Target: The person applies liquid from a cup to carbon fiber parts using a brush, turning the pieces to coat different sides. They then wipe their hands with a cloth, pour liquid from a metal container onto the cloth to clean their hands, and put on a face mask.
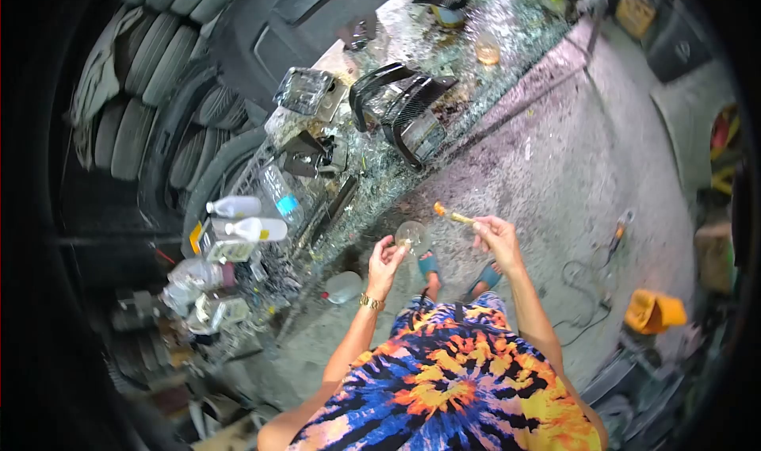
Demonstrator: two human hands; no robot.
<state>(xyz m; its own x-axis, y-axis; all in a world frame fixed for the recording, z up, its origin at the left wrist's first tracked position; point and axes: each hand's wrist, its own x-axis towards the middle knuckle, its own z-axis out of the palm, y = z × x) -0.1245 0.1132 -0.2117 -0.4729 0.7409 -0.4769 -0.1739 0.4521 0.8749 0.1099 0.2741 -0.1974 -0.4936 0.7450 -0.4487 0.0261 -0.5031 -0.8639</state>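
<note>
My left hand [386,268], with a watch at the wrist, holds a clear round cup [412,237] by its near side. What the cup contains is too small to tell. To the right, my right hand [498,241] pinches the handle of a small brush [456,215], whose orange tip points left, beyond the cup and apart from it. Both hands are above the floor, in front of my body. Glossy black patterned parts [412,110] lie on the bench farther forward.
A cluttered, stained bench [476,94] runs diagonally ahead, with a water bottle [279,191] and white bottles [258,229] at its left. Tires [147,70] are stacked far left. On the floor are a jug [343,288], a corded tool [621,233] and an orange container [654,311].
</note>
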